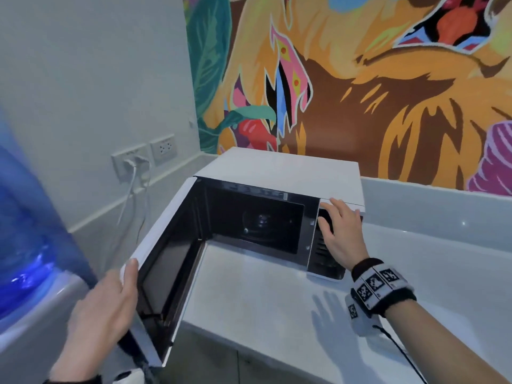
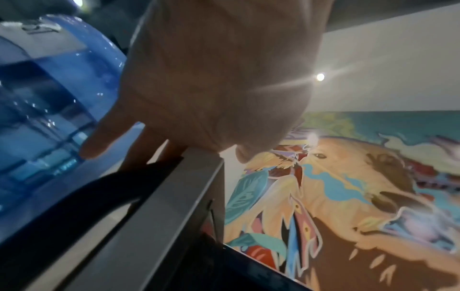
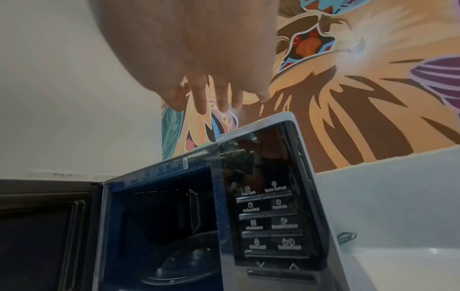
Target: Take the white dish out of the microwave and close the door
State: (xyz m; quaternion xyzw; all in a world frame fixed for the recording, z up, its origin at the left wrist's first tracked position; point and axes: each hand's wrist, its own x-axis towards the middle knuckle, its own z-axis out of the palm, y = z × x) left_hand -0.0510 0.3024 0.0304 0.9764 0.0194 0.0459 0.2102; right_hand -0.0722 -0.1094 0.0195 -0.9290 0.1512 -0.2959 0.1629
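The white microwave (image 1: 279,167) stands on the counter with its door (image 1: 166,261) swung wide to the left. Its cavity (image 1: 257,220) is dark; only a glass turntable (image 3: 179,263) shows inside. No white dish appears in any view. My left hand (image 1: 105,303) lies on the door's outer face at its free edge, thumb along the edge and fingers (image 2: 139,151) straight behind it. My right hand (image 1: 338,231) is open with fingers spread, over the upper part of the black control panel (image 3: 268,220); whether it touches is unclear.
A large blue water bottle (image 1: 25,231) stands close on the left, right behind the open door. Wall sockets with plugged white cables (image 1: 144,159) are behind it. White counter (image 1: 263,306) stretches in front and to the right, below a painted wall.
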